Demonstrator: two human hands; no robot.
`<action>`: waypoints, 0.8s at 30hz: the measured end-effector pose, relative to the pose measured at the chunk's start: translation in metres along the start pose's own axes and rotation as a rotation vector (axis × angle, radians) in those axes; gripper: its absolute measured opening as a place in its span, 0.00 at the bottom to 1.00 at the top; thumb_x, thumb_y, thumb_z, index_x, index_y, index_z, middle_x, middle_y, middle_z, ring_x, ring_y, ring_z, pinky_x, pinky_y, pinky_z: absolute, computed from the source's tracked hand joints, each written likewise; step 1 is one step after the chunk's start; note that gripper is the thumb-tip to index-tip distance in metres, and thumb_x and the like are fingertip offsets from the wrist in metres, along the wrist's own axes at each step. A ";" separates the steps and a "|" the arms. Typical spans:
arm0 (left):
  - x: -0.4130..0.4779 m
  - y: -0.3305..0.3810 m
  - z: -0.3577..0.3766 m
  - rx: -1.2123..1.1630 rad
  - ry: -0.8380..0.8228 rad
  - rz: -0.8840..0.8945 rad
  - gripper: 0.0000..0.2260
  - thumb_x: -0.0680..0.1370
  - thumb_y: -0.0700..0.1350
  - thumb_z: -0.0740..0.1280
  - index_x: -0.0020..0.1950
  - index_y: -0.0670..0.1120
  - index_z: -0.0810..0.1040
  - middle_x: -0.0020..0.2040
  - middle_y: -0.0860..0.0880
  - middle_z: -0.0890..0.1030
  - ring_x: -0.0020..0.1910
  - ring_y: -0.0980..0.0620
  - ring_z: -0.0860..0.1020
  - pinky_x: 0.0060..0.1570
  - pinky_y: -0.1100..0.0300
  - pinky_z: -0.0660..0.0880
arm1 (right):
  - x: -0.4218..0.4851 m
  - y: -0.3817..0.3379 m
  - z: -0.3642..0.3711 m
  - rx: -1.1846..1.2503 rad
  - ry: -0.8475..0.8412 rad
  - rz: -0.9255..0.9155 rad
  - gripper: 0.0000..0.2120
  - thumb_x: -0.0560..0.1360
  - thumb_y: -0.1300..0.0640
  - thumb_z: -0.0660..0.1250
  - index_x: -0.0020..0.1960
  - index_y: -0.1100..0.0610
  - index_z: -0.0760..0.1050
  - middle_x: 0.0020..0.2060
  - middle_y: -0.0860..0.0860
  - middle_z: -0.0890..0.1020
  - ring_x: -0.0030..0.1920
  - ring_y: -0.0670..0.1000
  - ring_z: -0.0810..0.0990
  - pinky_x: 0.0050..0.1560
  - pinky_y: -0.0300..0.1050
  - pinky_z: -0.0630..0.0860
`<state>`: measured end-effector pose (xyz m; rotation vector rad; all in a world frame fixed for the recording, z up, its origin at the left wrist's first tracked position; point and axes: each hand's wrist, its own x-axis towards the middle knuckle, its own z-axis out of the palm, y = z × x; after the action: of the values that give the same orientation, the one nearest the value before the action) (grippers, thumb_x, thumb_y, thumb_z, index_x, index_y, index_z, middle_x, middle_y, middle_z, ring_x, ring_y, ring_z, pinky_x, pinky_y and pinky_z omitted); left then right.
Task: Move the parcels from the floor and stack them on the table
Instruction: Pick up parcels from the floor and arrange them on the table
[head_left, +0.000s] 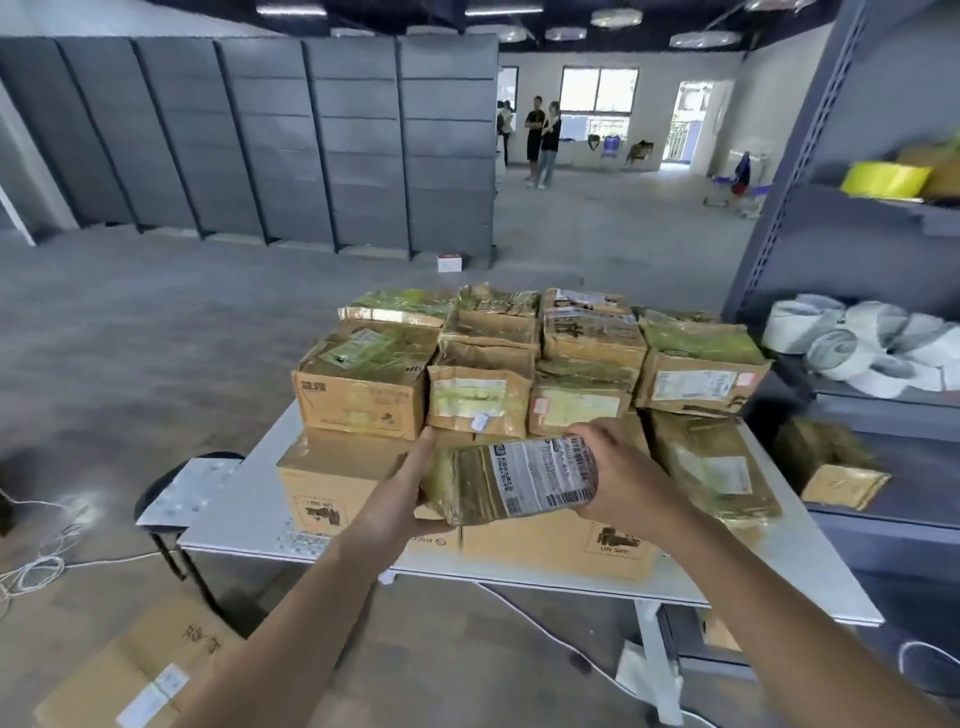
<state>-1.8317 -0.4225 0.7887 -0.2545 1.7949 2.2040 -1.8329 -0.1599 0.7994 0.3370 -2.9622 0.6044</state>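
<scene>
while left hand (402, 499) and right hand (618, 478) grip parcel (509, 478), stacked boxes (483, 395) crowd table (810, 571) ahead.

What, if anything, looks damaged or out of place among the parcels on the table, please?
Several stacked parcels look crushed and heavily taped; the top right box sits tilted. The parcel gripped by the left hand and right hand is crumpled too. Loose white cable lies coiled on the floor.

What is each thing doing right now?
Parcel: held up in both hands, over the table.
Left hand: grips the parcel's left end.
Right hand: grips its right end.
Stack: piled on the table.
Table: standing, loaded.
Floor box: lying on the floor.
</scene>
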 end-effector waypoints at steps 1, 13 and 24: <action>0.005 0.000 0.007 0.030 -0.044 0.032 0.38 0.65 0.71 0.69 0.70 0.55 0.67 0.65 0.49 0.74 0.64 0.46 0.74 0.51 0.42 0.79 | -0.001 0.007 -0.003 0.002 0.001 0.025 0.39 0.65 0.50 0.77 0.70 0.48 0.62 0.62 0.47 0.64 0.53 0.47 0.76 0.53 0.44 0.77; 0.108 -0.003 0.029 0.270 -0.207 -0.004 0.31 0.63 0.65 0.70 0.61 0.52 0.75 0.56 0.49 0.82 0.55 0.50 0.81 0.47 0.46 0.81 | 0.044 0.053 -0.003 0.098 -0.080 0.163 0.45 0.68 0.49 0.76 0.76 0.44 0.53 0.71 0.42 0.56 0.65 0.46 0.68 0.62 0.43 0.72; 0.172 -0.028 0.087 0.092 -0.218 -0.405 0.22 0.71 0.61 0.70 0.58 0.49 0.76 0.55 0.44 0.81 0.49 0.43 0.82 0.45 0.46 0.81 | 0.060 0.117 -0.012 0.862 0.094 0.553 0.26 0.77 0.64 0.63 0.68 0.39 0.68 0.62 0.44 0.78 0.63 0.45 0.76 0.64 0.47 0.72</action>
<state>-1.9811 -0.3139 0.7274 -0.3125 1.5621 1.7899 -1.9178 -0.0616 0.7751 -0.4726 -2.5056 1.8724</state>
